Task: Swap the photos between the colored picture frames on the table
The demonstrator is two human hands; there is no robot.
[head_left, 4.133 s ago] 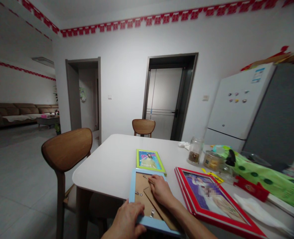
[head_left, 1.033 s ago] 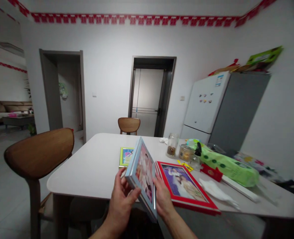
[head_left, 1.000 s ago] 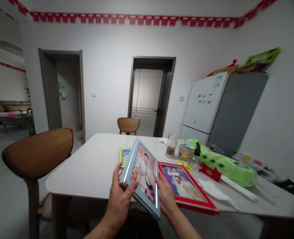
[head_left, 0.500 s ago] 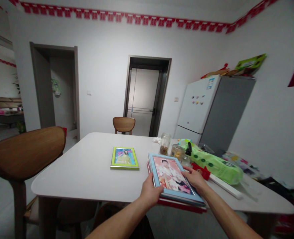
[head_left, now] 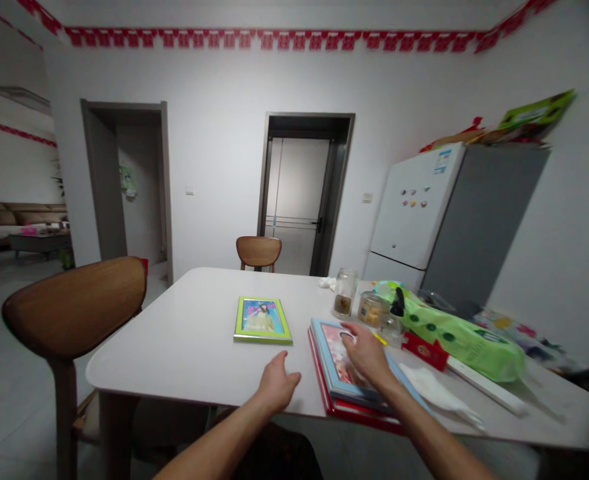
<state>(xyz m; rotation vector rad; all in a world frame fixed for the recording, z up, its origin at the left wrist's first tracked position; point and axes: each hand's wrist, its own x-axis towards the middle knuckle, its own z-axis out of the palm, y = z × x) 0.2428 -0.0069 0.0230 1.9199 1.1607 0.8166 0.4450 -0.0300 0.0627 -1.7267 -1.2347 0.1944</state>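
Observation:
A stack of frames (head_left: pixel 327 360), light blue on top and red below, lies at the front edge of the white table. My right hand (head_left: pixel 367 353) rests over the top picture with its fingers spread, hiding part of it. To the left of the stack, my left hand (head_left: pixel 278 385) is held above the table edge, thumb and fingers apart, holding nothing. A lime-green picture frame (head_left: pixel 262 320) lies flat, face up, beyond my left hand.
Behind the stack stand a tall glass jar (head_left: pixel 344 293) and a squat jar (head_left: pixel 373 309). A green package (head_left: pixel 464 340), a red packet (head_left: pixel 424 351), a white bar (head_left: pixel 487 387) and tissue (head_left: pixel 437 393) lie on the right. Wooden chairs (head_left: pixel 77 303) stand around the table.
The stack has come down onto the table. My left hand has let go and moved left; my right hand has shifted from the stack's right edge onto the top picture. The view has turned slightly left.

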